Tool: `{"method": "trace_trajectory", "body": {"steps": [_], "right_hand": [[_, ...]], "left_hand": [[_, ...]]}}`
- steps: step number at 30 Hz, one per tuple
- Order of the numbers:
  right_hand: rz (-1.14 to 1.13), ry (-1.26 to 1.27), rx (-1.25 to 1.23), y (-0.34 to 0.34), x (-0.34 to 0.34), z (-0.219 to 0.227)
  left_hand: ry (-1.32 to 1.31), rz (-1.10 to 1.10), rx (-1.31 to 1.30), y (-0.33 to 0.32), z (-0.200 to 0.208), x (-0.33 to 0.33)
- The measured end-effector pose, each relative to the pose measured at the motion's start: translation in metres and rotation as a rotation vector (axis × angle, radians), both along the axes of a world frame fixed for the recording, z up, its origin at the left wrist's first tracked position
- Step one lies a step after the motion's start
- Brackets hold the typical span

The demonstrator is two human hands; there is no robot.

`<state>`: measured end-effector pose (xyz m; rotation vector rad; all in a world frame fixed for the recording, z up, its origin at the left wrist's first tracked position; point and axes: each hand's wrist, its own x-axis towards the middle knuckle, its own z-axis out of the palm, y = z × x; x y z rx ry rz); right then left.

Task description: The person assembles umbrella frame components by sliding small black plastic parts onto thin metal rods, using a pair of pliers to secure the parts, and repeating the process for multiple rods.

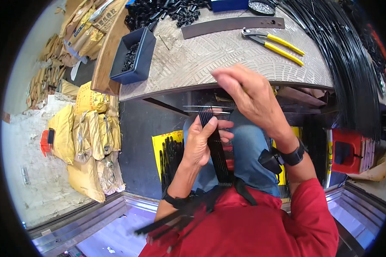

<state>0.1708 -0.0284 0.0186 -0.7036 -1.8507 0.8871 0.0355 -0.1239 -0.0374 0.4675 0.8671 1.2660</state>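
My left hand is closed around a bundle of thin black strips above my lap. The thumb presses on the bundle from the front, while the other fingers show behind it to the right. Two thin silver rods lie crosswise at the bundle's upper end. My right hand is raised to the right of the bundle, near the table's front edge. Its fingers stretch toward the left, slightly blurred, and nothing shows in them. More black strips, smeared by motion, hang over my left forearm.
On the patterned table lie yellow-handled pliers, a flat metal strip and a dark bin of small black parts. Long black strands drape over the right side. Yellow sacks stand left; a red stool is at right.
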Motion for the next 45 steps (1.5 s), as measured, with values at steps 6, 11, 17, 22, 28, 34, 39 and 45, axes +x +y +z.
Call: {"method": "trace_trajectory", "body": {"steps": [6,11,17,22,28,34,39,45], "right_hand": [[0.023,-0.027,-0.405,-0.028,0.014,-0.031],[0.004,0.015,-0.345,-0.037,0.025,-0.033],[-0.068,0.027,-0.242,-0.048,0.026,-0.022],[-0.103,-0.008,-0.118,-0.054,0.026,-0.017],[-0.099,-0.041,-0.002,-0.057,0.023,-0.008],[-0.163,-0.063,0.105,-0.064,0.017,-0.008],[-0.118,-0.074,0.126,-0.063,0.019,-0.008],[-0.041,0.008,0.03,-0.058,0.02,-0.01]], "left_hand": [[-0.012,-0.018,-0.08,-0.008,0.003,0.002],[-0.021,-0.007,0.01,-0.012,0.015,0.011],[0.087,-0.031,-0.035,-0.018,0.029,0.016],[0.067,-0.011,0.049,-0.02,0.03,0.016],[0.114,0.023,0.111,-0.021,0.032,0.012],[0.002,0.029,0.148,-0.021,0.028,0.007],[-0.032,0.002,0.179,-0.019,0.027,0.007],[0.003,0.023,0.218,-0.02,0.028,0.012]]}}
